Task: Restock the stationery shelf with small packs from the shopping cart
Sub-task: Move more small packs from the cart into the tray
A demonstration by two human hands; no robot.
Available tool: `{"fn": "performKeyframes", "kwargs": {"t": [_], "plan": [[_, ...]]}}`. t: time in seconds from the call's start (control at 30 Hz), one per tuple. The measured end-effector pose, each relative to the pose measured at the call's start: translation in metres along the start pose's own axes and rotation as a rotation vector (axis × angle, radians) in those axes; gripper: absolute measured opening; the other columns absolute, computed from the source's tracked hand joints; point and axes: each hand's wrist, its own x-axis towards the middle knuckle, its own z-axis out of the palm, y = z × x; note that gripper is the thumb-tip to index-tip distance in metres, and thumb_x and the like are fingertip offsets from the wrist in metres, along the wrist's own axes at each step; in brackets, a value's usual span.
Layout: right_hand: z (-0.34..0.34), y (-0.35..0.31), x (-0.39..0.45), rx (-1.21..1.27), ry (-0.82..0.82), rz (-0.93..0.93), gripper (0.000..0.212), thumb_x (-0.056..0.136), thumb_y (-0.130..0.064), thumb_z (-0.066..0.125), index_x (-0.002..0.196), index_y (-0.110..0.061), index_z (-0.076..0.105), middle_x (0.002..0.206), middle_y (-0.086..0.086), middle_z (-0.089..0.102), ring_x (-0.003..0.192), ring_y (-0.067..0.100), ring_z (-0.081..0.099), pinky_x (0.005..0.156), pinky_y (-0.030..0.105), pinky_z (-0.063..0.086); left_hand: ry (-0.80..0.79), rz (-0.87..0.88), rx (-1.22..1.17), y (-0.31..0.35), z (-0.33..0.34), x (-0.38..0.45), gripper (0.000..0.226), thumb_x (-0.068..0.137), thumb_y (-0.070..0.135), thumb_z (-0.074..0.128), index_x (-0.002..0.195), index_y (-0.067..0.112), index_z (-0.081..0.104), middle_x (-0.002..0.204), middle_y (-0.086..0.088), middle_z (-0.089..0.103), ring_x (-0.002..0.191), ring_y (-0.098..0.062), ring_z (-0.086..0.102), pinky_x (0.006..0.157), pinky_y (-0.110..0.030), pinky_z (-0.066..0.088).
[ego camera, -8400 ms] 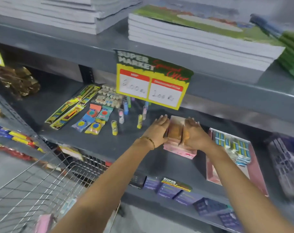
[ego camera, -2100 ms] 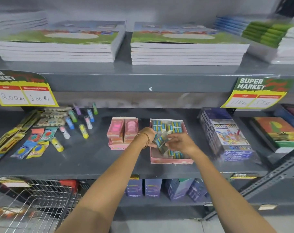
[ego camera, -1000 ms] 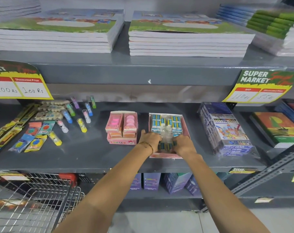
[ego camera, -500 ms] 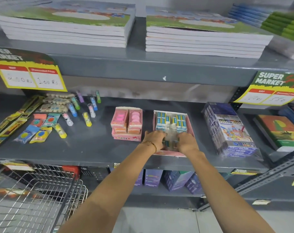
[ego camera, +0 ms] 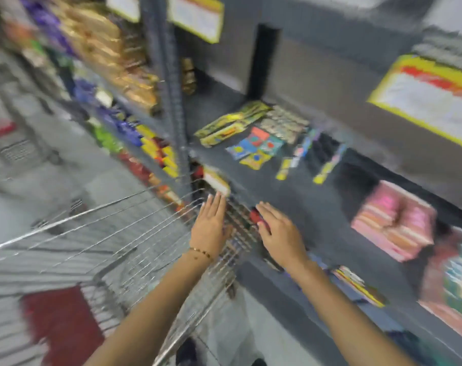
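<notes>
Your view is badly blurred, so fine detail is lost. Both of your hands are empty and spread flat, fingers extended and apart, holding nothing. Your left hand (ego camera: 211, 225) hovers over the far right corner of the shopping cart (ego camera: 134, 233), its fingertips at the wire rim; a thin bracelet (ego camera: 200, 252) circles that wrist. Your right hand (ego camera: 280, 231) is just to the right of it, palm down, over the near edge of the stationery shelf (ego camera: 317, 207), with something small and red (ego camera: 256, 216) showing beside its fingers; you cannot tell whether the hand touches it.

The cart's wire basket fills the near left of the scene, pressed up against the shelf unit. A dark red patch (ego camera: 63, 320) shows in its near part, too smeared to identify, and no small packs can be made out inside the basket.

On the shelf, far from your hands, lie flat colourful packets (ego camera: 253, 149) and long yellow-green packs (ego camera: 229, 125), with a few small tubes (ego camera: 301, 159) to their right. Further right and nearer sits a pink box of erasers (ego camera: 393, 220), and at the right edge a second tray (ego camera: 457, 281) is only a blur. A yellow price sign (ego camera: 430, 99) hangs from the upper shelf at far right, and another (ego camera: 195, 17) at the top. Left of the grey upright post (ego camera: 171, 101), a neighbouring rack holds gold and purple goods (ego camera: 111, 62).
</notes>
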Motion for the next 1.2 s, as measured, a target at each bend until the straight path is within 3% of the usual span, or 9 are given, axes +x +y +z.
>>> {"fn": "performKeyframes", "kwargs": {"t": [0.1, 0.17, 0.23, 0.37, 0.53, 0.67, 0.87, 1.0, 1.2], "plan": [[0.07, -0.042, 0.026, -0.011, -0.305, -0.092, 0.04, 0.09, -0.009, 0.05, 0.13, -0.004, 0.049, 0.139, 0.014, 0.05, 0.131, 0.022, 0.045, 0.108, 0.021, 0.022, -0.115, -0.199, -0.007, -0.085, 0.01, -0.02, 0.075, 0.096, 0.026, 0.05, 0.148, 0.005, 0.001, 0.16, -0.011, -0.002, 0.148, -0.025, -0.003, 0.121, -0.032, 0.002], [0.124, -0.061, 0.04, -0.096, -0.577, -0.118, 0.047, 0.092, -0.011, 0.051, 0.137, -0.007, 0.039, 0.147, 0.01, 0.04, 0.137, 0.02, 0.034, 0.111, 0.024, 0.019, -0.207, -0.303, -0.031, -0.135, 0.024, -0.034, 0.078, 0.095, 0.026, 0.052, 0.148, 0.005, -0.001, 0.16, -0.012, -0.004, 0.148, -0.025, -0.004, 0.122, -0.034, 0.004], [0.183, -0.067, 0.049, -0.17, -0.788, -0.078, 0.052, 0.09, -0.014, 0.056, 0.138, -0.007, 0.037, 0.147, 0.012, 0.039, 0.136, 0.025, 0.033, 0.112, 0.034, 0.026, -0.29, -0.402, -0.041, -0.18, 0.048, -0.045, 0.081, 0.094, 0.028, 0.055, 0.148, 0.004, -0.001, 0.159, -0.014, -0.003, 0.148, -0.027, -0.004, 0.123, -0.035, 0.005], [0.29, -0.054, 0.039, -0.257, -0.977, 0.099, 0.061, 0.079, -0.02, 0.071, 0.13, -0.006, 0.041, 0.134, 0.016, 0.047, 0.124, 0.035, 0.044, 0.101, 0.04, 0.042, -0.427, -0.49, 0.001, -0.239, 0.105, -0.066, 0.09, 0.089, 0.036, 0.061, 0.147, 0.001, 0.002, 0.159, -0.017, 0.001, 0.147, -0.03, 0.0, 0.122, -0.036, 0.005], [0.377, -0.026, 0.008, -0.312, -0.825, 0.407, 0.079, 0.073, -0.03, 0.075, 0.132, 0.005, 0.035, 0.138, 0.027, 0.04, 0.129, 0.038, 0.037, 0.108, 0.041, 0.035, -0.623, -0.533, -0.035, -0.278, 0.174, -0.086, 0.1, 0.082, 0.031, 0.069, 0.147, 0.0, -0.001, 0.159, -0.017, 0.0, 0.147, -0.032, 0.001, 0.123, -0.041, 0.011], [0.412, -0.018, -0.011, -0.34, -0.784, 0.466, 0.104, 0.073, -0.026, 0.077, 0.142, 0.007, 0.006, 0.15, 0.032, 0.014, 0.14, 0.041, 0.019, 0.116, 0.044, 0.025, -0.703, -0.526, -0.034, -0.289, 0.212, -0.095, 0.099, 0.085, 0.025, 0.066, 0.145, -0.003, -0.008, 0.158, -0.021, -0.005, 0.146, -0.034, -0.005, 0.123, -0.041, 0.005], [0.426, -0.009, -0.021, -0.554, -0.655, 0.338, 0.092, 0.074, -0.025, 0.074, 0.14, 0.002, 0.015, 0.14, 0.024, 0.034, 0.126, 0.037, 0.039, 0.104, 0.045, 0.041, -0.528, -0.484, -0.035, -0.29, 0.234, -0.107, 0.07, 0.094, 0.002, 0.042, 0.146, -0.003, -0.005, 0.158, -0.02, 0.0, 0.147, -0.034, -0.001, 0.121, -0.037, 0.001], [0.394, -0.015, 0.003, -0.45, -0.73, 0.216, 0.085, 0.067, -0.021, 0.079, 0.134, -0.003, 0.029, 0.131, 0.019, 0.042, 0.12, 0.034, 0.044, 0.102, 0.044, 0.042, -0.467, -0.547, -0.127, -0.286, 0.211, -0.102, 0.073, 0.089, 0.004, 0.052, 0.147, 0.001, 0.007, 0.153, -0.019, 0.02, 0.142, -0.034, 0.019, 0.117, -0.038, 0.026], [0.299, -0.04, 0.048, -0.343, -0.866, -0.051, 0.084, 0.073, -0.023, 0.073, 0.137, -0.003, 0.024, 0.139, 0.018, 0.037, 0.129, 0.035, 0.033, 0.109, 0.043, 0.034, -0.37, -0.391, -0.088, -0.247, 0.128, -0.066, 0.077, 0.083, 0.005, 0.061, 0.145, 0.002, 0.015, 0.151, -0.017, 0.025, 0.14, -0.031, 0.024, 0.114, -0.036, 0.029]]}}
